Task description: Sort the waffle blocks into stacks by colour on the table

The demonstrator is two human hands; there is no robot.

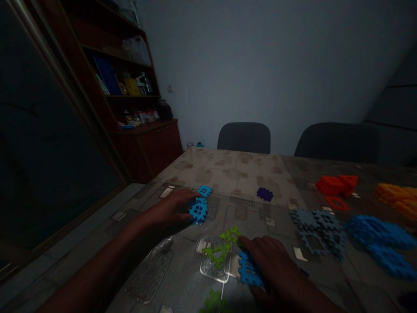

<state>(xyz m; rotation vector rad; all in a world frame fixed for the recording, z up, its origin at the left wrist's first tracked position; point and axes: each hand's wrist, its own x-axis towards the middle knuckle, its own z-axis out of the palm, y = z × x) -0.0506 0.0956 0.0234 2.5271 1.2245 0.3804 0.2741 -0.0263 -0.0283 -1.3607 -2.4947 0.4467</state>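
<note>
My left hand (176, 206) has its thumb and fingers closed around the near side of a light blue windowed interlocking tile (199, 210). A second light blue tile (205, 190) lies just beyond its fingertips. My right hand (269, 258) grips a blue notched tile (248, 268) at its right side; part of the tile is hidden under the palm. Right by its index fingertip lies a lime green notched piece (230, 234). Another green piece (217, 254) is left of that hand, and a third green piece (213, 300) is at the bottom edge.
A purple tile (265, 194) lies further back on the patterned tablecloth (228, 169). To the right are piles of grey tiles (321, 230), blue tiles (381, 239), red-orange tiles (337, 186) and yellow-orange tiles (399, 198). Two chairs (243, 137) stand behind the table; a shelf cabinet (159, 143) is left.
</note>
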